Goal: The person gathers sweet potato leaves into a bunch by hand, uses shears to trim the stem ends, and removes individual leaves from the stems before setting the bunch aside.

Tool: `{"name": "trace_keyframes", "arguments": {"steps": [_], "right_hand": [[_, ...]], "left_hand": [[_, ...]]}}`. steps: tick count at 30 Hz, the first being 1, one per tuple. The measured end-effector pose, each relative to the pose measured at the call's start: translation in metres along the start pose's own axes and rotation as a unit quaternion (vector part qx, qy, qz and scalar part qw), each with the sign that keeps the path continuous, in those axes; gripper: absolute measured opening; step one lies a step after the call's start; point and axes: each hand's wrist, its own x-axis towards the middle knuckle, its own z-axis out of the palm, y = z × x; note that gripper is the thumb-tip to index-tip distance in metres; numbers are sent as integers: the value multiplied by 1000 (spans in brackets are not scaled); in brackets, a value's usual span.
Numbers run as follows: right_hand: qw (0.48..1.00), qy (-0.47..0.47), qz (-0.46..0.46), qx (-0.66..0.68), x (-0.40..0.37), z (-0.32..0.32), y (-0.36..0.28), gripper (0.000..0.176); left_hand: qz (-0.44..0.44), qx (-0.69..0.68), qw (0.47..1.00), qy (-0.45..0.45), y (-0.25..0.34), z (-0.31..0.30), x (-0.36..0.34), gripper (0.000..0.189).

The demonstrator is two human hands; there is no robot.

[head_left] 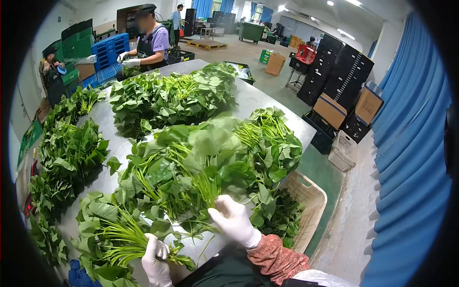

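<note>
My left hand (157, 262), in a white glove, is closed around the cut ends of a thick bunch of leafy greens (122, 237) at the lower left. Its heart-shaped leaves, like sweet potato leaves, point away to the left. My right hand (235, 224), also gloved, pinches a smaller sprig of leafy greens (206, 187) by the stems; the leaves at its top are blurred. Beneath and beyond both hands, a large heap of the same greens (165, 167) lies on the metal table (103, 115). Loose stems lie between the hands.
More piles of greens (174, 98) lie farther across the table and along its left side (67, 153). A cream plastic crate (313, 201) holding leaves stands below the right edge. Across the table a co-worker (153, 45) handles greens. Black crates (334, 71) and a blue curtain (411, 158) are right.
</note>
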Motion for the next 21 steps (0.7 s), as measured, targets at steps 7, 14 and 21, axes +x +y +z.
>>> {"name": "trace_keyframes", "arguments": {"steps": [7,14,21], "right_hand": [[996,-82,14,-12,-2,-1,-1,21],[972,-229,41,21,-8,8,-2,20],[949,-298,-104,16,-15,36,-19,23]], "left_hand": [[1,5,1000,-8,1,2,0,10],[-3,12,999,33,2,9,-1,8],[-17,25,999,-38,-3,3,-8,16]]}}
